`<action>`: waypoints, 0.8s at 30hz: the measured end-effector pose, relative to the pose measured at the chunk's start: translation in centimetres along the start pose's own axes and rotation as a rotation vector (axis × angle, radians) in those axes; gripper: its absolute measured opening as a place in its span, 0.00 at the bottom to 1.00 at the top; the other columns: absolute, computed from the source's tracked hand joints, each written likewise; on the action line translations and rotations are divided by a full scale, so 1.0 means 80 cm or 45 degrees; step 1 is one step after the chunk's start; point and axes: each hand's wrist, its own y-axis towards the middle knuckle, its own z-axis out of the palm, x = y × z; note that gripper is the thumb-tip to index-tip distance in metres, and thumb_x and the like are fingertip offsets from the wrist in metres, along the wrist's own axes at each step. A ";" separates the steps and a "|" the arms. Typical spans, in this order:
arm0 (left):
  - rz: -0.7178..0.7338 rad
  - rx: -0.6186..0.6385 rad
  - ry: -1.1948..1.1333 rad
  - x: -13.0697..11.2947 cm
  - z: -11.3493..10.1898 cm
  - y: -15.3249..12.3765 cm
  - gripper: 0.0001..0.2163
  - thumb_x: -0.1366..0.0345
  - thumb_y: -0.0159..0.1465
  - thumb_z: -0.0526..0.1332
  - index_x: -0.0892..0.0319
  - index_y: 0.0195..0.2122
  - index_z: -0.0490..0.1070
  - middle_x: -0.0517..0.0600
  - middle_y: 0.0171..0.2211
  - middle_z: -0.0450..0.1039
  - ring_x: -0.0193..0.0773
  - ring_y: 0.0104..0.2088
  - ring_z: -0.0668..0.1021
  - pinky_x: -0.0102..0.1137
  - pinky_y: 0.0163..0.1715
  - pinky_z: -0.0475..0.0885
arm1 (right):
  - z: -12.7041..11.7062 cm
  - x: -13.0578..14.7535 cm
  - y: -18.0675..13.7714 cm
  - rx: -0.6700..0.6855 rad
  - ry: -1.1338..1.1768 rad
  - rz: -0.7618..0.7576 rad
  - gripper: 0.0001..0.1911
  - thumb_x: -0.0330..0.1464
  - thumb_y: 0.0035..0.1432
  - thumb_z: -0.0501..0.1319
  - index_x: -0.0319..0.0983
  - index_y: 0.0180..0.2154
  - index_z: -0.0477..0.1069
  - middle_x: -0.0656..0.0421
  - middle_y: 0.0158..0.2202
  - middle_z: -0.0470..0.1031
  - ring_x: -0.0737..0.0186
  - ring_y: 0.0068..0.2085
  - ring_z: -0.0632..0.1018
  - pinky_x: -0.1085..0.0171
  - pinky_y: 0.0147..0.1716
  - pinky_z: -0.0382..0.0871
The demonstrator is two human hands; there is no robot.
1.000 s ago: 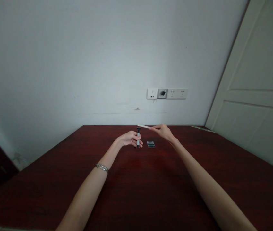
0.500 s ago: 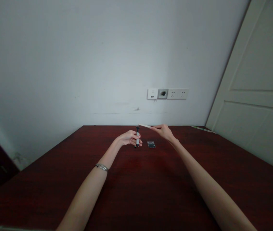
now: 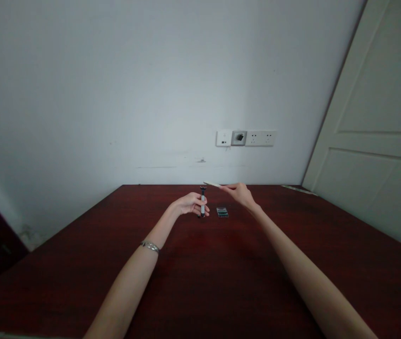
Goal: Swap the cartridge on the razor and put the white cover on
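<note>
My left hand (image 3: 190, 203) is closed around a razor (image 3: 202, 205), held upright with its black forked head on top and a grey handle below. Pinched in the fingers of my right hand (image 3: 240, 193) is a slim white stick (image 3: 213, 184), whose exact kind I cannot make out. The stick slants up to the left, and its darker far end is just above the razor's head, apparently with a small gap. Between and below the hands, a small clear flat case (image 3: 222, 212) with dark contents lies on the table. A small dark object shows under my left fingers, mostly hidden.
The dark red wooden table (image 3: 200, 282) reaches to a white wall (image 3: 151, 94) with sockets (image 3: 260, 138). A pale panelled door (image 3: 380, 141) stands along the right. At the table's far right edge lies a thin pale strip (image 3: 299, 190).
Both hands stay nearly in place. The white stick has turned slightly, its far end now looking darker. The razor has shifted a touch to the right.
</note>
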 end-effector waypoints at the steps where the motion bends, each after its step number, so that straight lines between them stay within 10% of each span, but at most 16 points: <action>1: 0.004 0.001 0.004 0.000 0.000 0.000 0.16 0.63 0.48 0.68 0.63 0.31 0.62 0.56 0.29 0.76 0.44 0.30 0.80 0.31 0.29 0.72 | 0.000 0.001 0.000 0.016 0.003 -0.017 0.30 0.55 0.50 0.53 0.39 0.38 0.78 0.62 0.20 0.71 0.64 0.26 0.71 0.70 0.24 0.58; 24: 0.003 0.011 0.091 -0.004 0.004 -0.007 0.18 0.62 0.48 0.69 0.61 0.33 0.61 0.55 0.29 0.76 0.44 0.30 0.80 0.33 0.28 0.72 | -0.014 0.013 -0.001 -0.055 -0.198 -0.001 0.27 0.56 0.51 0.52 0.46 0.37 0.79 0.58 0.27 0.76 0.59 0.31 0.75 0.68 0.25 0.57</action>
